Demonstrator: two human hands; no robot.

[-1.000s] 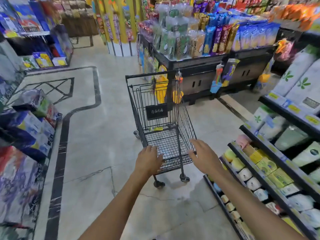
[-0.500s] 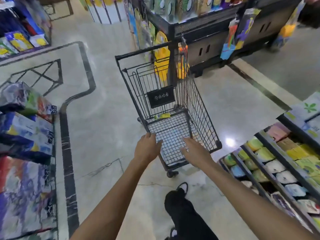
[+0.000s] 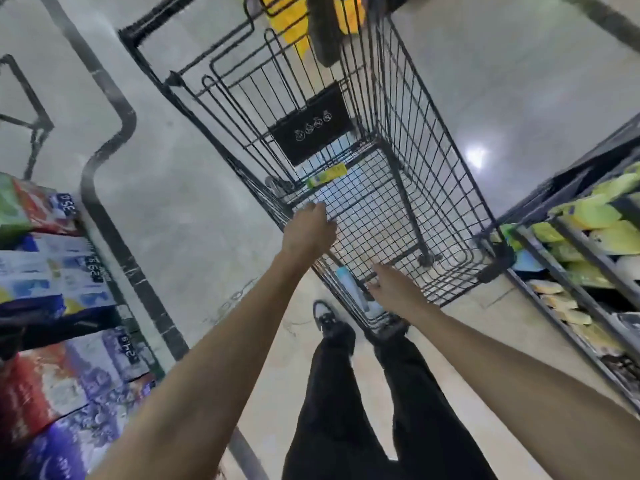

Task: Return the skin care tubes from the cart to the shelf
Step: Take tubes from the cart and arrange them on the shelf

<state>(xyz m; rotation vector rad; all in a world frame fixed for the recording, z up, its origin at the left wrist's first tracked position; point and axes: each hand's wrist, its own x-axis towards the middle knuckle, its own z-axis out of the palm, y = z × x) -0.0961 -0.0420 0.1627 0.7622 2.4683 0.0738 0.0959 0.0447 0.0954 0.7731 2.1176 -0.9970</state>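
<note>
Below, both hands reach into the black wire cart (image 3: 433,140).
Left hand (image 3: 308,230) curls over the cart's rim; right hand (image 3: 391,289), fingers loosely spread and holding nothing, hovers beside a blue-white tube (image 3: 349,282); a yellow-green tube (image 3: 327,175) lies farther along the basket floor.
</note>
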